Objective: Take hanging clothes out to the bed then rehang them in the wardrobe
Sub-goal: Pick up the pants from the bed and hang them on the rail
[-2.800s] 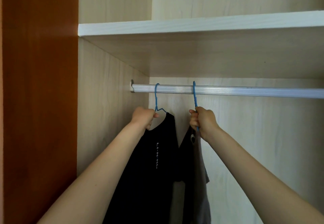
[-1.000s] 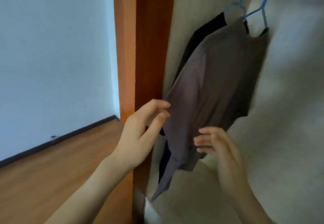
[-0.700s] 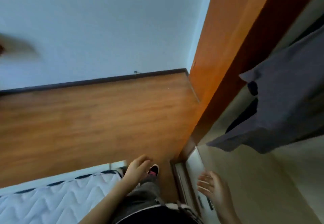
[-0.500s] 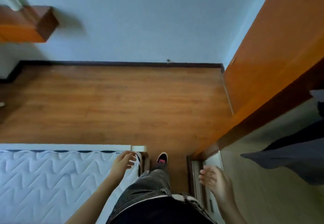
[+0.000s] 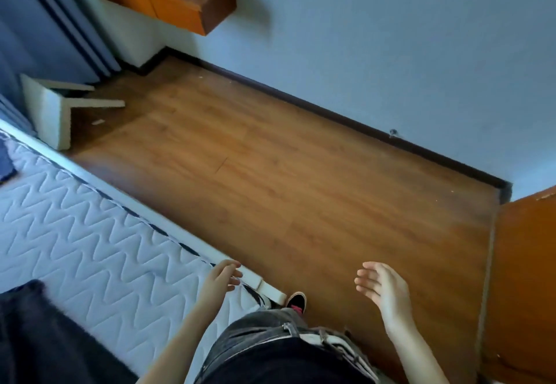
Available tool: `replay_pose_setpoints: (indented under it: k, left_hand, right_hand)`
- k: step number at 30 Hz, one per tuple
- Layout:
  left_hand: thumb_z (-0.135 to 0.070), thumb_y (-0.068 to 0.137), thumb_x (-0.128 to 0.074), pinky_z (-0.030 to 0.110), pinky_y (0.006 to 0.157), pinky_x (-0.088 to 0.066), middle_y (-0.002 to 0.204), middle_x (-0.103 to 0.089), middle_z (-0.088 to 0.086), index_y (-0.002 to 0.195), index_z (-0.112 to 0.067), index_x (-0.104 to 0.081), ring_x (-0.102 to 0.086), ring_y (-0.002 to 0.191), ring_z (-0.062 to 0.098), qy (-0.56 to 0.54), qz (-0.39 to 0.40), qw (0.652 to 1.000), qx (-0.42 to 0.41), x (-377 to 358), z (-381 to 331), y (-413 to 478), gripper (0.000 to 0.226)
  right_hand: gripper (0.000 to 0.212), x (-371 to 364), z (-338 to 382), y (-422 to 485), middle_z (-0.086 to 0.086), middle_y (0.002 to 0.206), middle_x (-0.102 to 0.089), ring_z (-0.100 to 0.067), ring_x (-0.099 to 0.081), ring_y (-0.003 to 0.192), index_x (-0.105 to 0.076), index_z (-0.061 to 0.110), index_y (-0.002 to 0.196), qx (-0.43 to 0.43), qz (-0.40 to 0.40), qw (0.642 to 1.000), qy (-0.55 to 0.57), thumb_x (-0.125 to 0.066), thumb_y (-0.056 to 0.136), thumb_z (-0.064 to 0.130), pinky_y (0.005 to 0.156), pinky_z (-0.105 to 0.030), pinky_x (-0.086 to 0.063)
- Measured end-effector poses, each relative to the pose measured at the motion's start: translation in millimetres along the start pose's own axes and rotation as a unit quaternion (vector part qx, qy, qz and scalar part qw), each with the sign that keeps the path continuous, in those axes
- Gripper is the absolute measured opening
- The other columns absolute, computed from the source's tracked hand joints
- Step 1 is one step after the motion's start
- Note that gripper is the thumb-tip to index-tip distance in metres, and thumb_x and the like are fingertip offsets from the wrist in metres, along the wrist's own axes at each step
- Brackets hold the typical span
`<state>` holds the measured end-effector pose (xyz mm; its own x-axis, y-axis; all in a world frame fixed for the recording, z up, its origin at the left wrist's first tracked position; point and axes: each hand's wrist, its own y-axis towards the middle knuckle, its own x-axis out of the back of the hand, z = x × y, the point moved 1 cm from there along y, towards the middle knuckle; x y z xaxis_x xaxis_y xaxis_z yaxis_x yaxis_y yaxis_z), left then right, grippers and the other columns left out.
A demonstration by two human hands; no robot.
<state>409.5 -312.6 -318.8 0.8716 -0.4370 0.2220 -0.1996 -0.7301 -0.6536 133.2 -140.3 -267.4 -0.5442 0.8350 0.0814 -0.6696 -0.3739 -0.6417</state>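
Head view looks down on the room from the foot of the bed; the wooden floor point(image 5: 285, 179) fills the middle, running to the dark skirting under the pale wall; the bed point(image 5: 75, 233), with its white quilted mattress bare over most of its top, takes the lower left; the orange wardrobe point(image 5: 523, 278) shows only as a panel at the right edge, its inside out of sight. A dark garment point(image 5: 36, 338) lies on the mattress at the bottom left corner, and a scrap of blue cloth point(image 5: 6, 161) at the far left edge may be another, though too little shows to say; so at least one piece seems to be still out on the bed and waiting to be rehung, while whatever hangs in the wardrobe cannot be judged from here. The left hand point(image 5: 221, 278) hovers over the mattress corner, fingers loosely spread and empty; the right hand point(image 5: 383, 287) hangs over the floor, fingers relaxed and holding nothing; a black shoe point(image 5: 296, 299) points between them.
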Motion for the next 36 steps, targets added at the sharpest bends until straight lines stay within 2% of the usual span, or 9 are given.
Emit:
replay_pose_setpoints:
  k: [3, 6, 9, 16, 22, 25, 30, 32, 36]
  left_hand:
    - [-0.013, 0.099, -0.043, 0.041, 0.076, -0.052, 0.084, -0.068, 0.009, 0.094, -0.012, -0.067, -0.062, 0.079, 0.025, -0.015, -0.004, 1.0, -0.016, -4, -34, 21, 0.025]
    - [-0.014, 0.1, -0.041, 0.028, 0.07, -0.051, 0.085, -0.067, 0.009, 0.095, -0.012, -0.066, -0.062, 0.078, 0.021, -0.046, -0.031, 0.998, -0.023, -9, -70, 53, 0.025]
    - [-0.014, 0.099, -0.043, 0.034, 0.077, -0.052, 0.084, -0.068, 0.008, 0.094, -0.013, -0.067, -0.063, 0.079, 0.022, -0.077, -0.068, 0.995, -0.014, -19, -102, 89, 0.025]
    - [-0.014, 0.099, -0.044, 0.03, 0.075, -0.052, 0.087, -0.069, 0.011, 0.095, -0.011, -0.068, -0.064, 0.081, 0.024, -0.167, -0.18, 0.969, 0.023, -48, -161, 170, 0.025]
    - [-0.014, 0.1, -0.045, 0.035, 0.075, -0.053, 0.09, -0.068, 0.017, 0.095, -0.009, -0.068, -0.064, 0.083, 0.029, -0.258, -0.286, 0.92, 0.077, -55, -184, 196, 0.024]
    - [-0.013, 0.1, -0.044, 0.037, 0.072, -0.051, 0.088, -0.067, 0.018, 0.094, -0.009, -0.067, -0.063, 0.082, 0.033, -0.311, -0.348, 0.876, 0.119, -46, -179, 203, 0.024]
    - [-0.008, 0.099, -0.045, 0.036, 0.07, -0.047, 0.079, -0.067, 0.012, 0.084, -0.01, -0.067, -0.06, 0.077, 0.031, -0.382, -0.428, 0.797, 0.188, -15, -157, 221, 0.026]
    - [-0.008, 0.098, -0.045, 0.035, 0.069, -0.046, 0.078, -0.067, 0.012, 0.082, -0.009, -0.066, -0.059, 0.077, 0.031, -0.411, -0.453, 0.764, 0.205, 10, -151, 237, 0.027]
    - [-0.008, 0.098, -0.045, 0.035, 0.071, -0.045, 0.077, -0.066, 0.013, 0.081, -0.008, -0.067, -0.057, 0.074, 0.03, -0.442, -0.477, 0.731, 0.208, 88, -164, 279, 0.028]
  right_hand:
    - [0.024, -12, 30, 30, -0.019, 0.083, -0.067, -0.032, -0.065, 0.07, -0.064, -0.003, 0.093, 0.01, 0.018, 0.999, -0.029, -0.044, 0.1, 0.01, 0.055, -0.029, -0.058]
    - [0.026, -29, 63, 79, -0.02, 0.083, -0.067, -0.032, -0.065, 0.069, -0.064, -0.002, 0.093, 0.012, 0.046, 0.997, -0.064, -0.043, 0.101, 0.011, 0.054, -0.029, -0.058]
    - [0.026, -49, 101, 136, -0.022, 0.083, -0.066, -0.027, -0.067, 0.063, -0.063, -0.003, 0.094, 0.015, 0.08, 0.99, -0.114, -0.043, 0.102, 0.011, 0.053, -0.027, -0.058]
    - [0.025, -131, 203, 278, -0.024, 0.082, -0.065, -0.035, -0.063, 0.069, -0.062, -0.006, 0.093, 0.002, 0.186, 0.949, -0.254, -0.043, 0.101, 0.008, 0.056, -0.032, -0.056]
    - [0.025, -268, 282, 351, -0.022, 0.078, -0.066, -0.031, -0.063, 0.066, -0.064, -0.004, 0.09, 0.028, 0.321, 0.869, -0.376, -0.043, 0.099, 0.007, 0.066, -0.04, -0.053]
    - [0.025, -360, 303, 364, -0.018, 0.077, -0.067, -0.028, -0.064, 0.064, -0.065, -0.001, 0.088, 0.044, 0.383, 0.824, -0.416, -0.044, 0.098, 0.008, 0.064, -0.037, -0.053]
    - [0.026, -515, 299, 363, -0.013, 0.073, -0.066, -0.023, -0.062, 0.059, -0.063, 0.0, 0.089, 0.065, 0.474, 0.748, -0.46, -0.041, 0.099, 0.009, 0.052, -0.027, -0.051]
    - [0.025, -578, 289, 358, -0.012, 0.072, -0.066, -0.021, -0.063, 0.057, -0.063, 0.001, 0.089, 0.061, 0.494, 0.729, -0.47, -0.042, 0.099, 0.008, 0.053, -0.027, -0.05]
    - [0.025, -696, 279, 342, -0.009, 0.069, -0.067, -0.02, -0.065, 0.056, -0.064, 0.002, 0.088, 0.056, 0.519, 0.697, -0.492, -0.042, 0.099, 0.009, 0.058, -0.029, -0.05]
